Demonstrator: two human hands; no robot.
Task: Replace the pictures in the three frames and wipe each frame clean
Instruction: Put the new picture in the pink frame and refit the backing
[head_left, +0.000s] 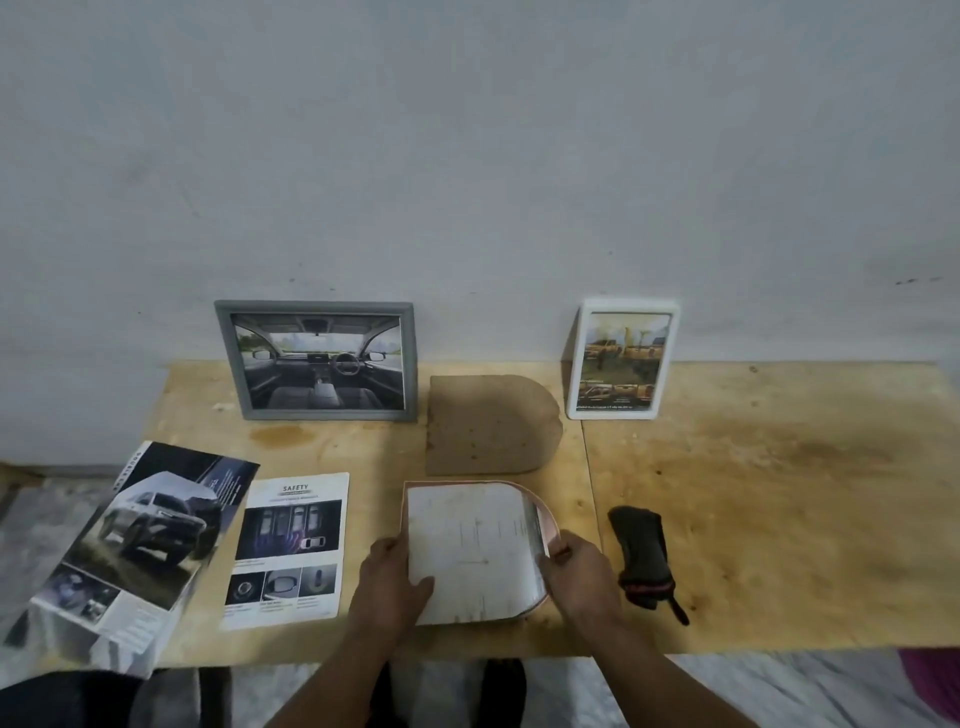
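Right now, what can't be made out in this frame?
- Head view: printed side of the paper faces down on the pink frame.
- Brochure stack: lower corner cut by left edge.
- Small text on safety sheet: too blurred.
- Both hands cover the paper's edges.

Stained matt plywood table (753, 467), rough brown fibreboard backing (488, 426), glossy paper brochure (150, 525), dark cloth (644, 556).

Single view only, head-mounted, wide-angle. It looks forward and down from the near edge of the wooden table (753, 519), facing the grey wall (467, 156) behind it. Both forearms enter from the bottom edge. The tabletop is close; straight lines bow near the borders.
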